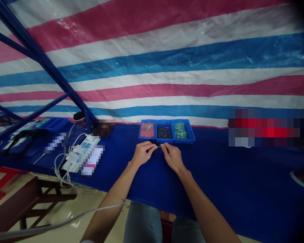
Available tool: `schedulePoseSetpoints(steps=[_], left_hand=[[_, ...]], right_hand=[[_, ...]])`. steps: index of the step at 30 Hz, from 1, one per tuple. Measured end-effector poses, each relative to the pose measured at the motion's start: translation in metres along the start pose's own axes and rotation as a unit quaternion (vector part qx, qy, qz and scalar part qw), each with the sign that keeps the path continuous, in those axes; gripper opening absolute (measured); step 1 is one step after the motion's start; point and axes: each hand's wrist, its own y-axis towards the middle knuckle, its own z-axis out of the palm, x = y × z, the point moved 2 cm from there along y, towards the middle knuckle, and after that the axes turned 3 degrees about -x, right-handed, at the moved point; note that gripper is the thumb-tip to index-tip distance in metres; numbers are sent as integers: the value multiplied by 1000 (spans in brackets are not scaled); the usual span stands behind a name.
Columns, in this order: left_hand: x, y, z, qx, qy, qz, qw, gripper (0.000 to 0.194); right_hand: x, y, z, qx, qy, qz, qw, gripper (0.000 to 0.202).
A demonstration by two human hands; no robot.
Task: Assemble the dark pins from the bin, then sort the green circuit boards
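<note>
Left hand: the left hand [142, 153] rests on the blue table cover [218, 175], fingers curled together, thumb and forefinger pinched on one end of a small thin dark part [158, 145].
Right hand: the right hand [172, 157] lies just beside the left, fingertips drawn in and pinched on the other end of the same part.
Held part: it spans the narrow gap between the two sets of fingertips, just above the table cover and just in front of the middle bin; it is too small to tell what it is.
Middle bin: a blue plastic bin [164, 132] filled with dark, thin, screw-like pieces, standing directly behind the hands.
Left bin: a blue bin [147, 130] touching the middle one, holding a reddish packet.
Right bin: a blue bin [182, 131] touching the middle one on the other side, holding green packets.
Table's left end: a white power strip [81, 153] with white cables [63, 175] trailing over the edge, well apart from the hands; another blue tray [53, 123] stands further back.
Backdrop: a striped tarpaulin [167, 67] in red, white and blue hangs behind the table, with blue metal bars [40, 60] slanting across it at the left.
Below: the person's knees in grey trousers [142, 222] show under the table edge, and a brown wooden bench [22, 202] stands on the floor at the left.
</note>
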Motion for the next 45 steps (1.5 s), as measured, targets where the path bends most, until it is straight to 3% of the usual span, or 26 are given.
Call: schedulePoseSetpoints(steps=[6, 14, 45], left_hand=[[1, -1, 0, 1, 0, -2, 1000, 18], [6, -2, -2, -18, 2, -19, 1000, 20], [7, -2, -2, 0, 19, -17, 1000, 24]], right_hand=[[-3, 2, -3, 9, 24, 11, 1000, 48], [2, 1, -9, 5, 109, 2, 994, 23], [0, 1, -6, -12, 87, -21, 996, 26]])
